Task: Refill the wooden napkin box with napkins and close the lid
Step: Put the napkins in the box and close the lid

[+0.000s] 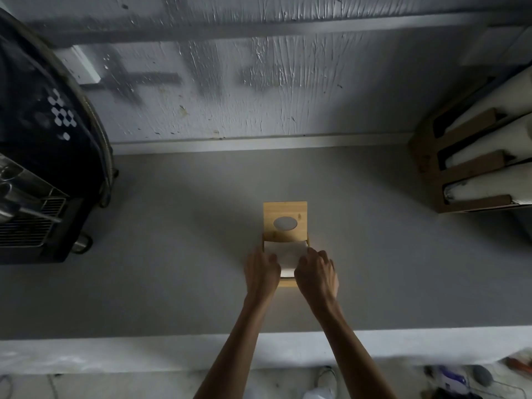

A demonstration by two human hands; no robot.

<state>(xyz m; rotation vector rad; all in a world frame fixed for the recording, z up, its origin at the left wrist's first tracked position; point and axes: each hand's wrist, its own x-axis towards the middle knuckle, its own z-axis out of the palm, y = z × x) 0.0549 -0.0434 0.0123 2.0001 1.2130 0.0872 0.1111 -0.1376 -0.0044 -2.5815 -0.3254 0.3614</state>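
The wooden napkin box (pixel 286 283) sits on the grey counter (pixel 172 269), near its middle. Its lid (pixel 285 221), with an oval cut-out, stands swung up and back on the far side. A stack of white napkins (pixel 285 254) lies in the open box. My left hand (pixel 262 272) rests on the stack's left side and my right hand (pixel 316 272) on its right side, fingers curled down onto the napkins. The hands hide most of the box walls.
A black appliance with a metal grille (pixel 37 174) fills the left. A wooden rack holding white rolls (pixel 475 168) stands at the right against the rough white wall (pixel 259 82). The counter's front edge (pixel 144 352) runs below my forearms.
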